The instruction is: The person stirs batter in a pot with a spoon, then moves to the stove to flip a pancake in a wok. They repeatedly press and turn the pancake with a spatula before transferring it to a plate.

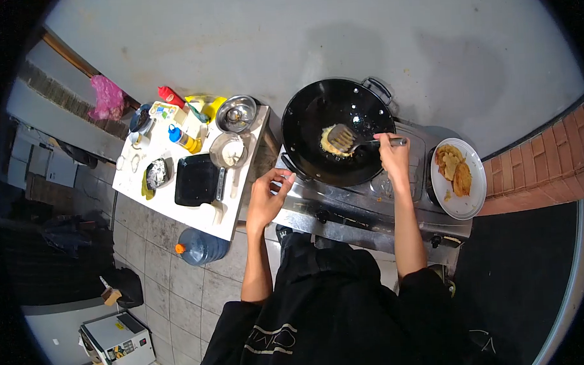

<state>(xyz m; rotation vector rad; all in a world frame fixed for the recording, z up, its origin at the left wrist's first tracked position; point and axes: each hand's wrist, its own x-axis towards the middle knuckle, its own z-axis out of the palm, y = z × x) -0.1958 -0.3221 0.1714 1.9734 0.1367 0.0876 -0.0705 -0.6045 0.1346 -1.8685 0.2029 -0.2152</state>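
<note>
My right hand (394,154) is closed around the handle of a slotted metal spatula (342,138). The spatula's blade lies over a small piece of yellowish food (330,144) in a large black wok (315,107), which stands on a steel stove (344,206). My left hand (270,193) is near the wok's lower left handle, its thumb and fingertips brought together; whether something small is between them I cannot make out. To the right of the stove, a white oval plate (465,207) holds several browned pieces of food (462,178).
A white table (157,203) at left bears a black tray (195,179), a metal bowl (236,113), a bowl of white powder (228,150), a red bottle (170,96) and a yellow bottle with a blue cap (186,140). Below it stands a large water bottle (204,246).
</note>
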